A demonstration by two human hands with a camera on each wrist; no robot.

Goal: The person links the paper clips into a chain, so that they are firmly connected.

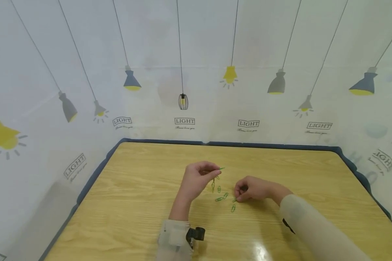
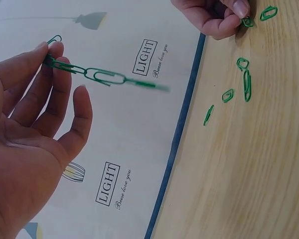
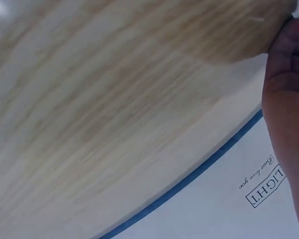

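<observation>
A white wall covering [image 1: 209, 43], printed with hanging lamps and the word LIGHT, fills the upper half of the head view. Below it spreads a wood-grain table [image 1: 134, 203] with a dark blue border. Pale sleeves [image 1: 317, 224] enter from the bottom centre and lower right. The left hand [image 1: 197, 179], near the centre of the frame, pinches a chain of green paper clips [image 2: 104, 76] between thumb and fingertips, the chain dangling free. The right hand [image 1: 253, 188], right of centre, is low over the table, thumb and forefinger narrowed on a single green clip [image 2: 247, 22], though fingers partly cover it. One loose clip [image 1: 233, 208] lies just below that hand; more clips [image 2: 247, 85] lie between the hands, two of them seemingly touching.
</observation>
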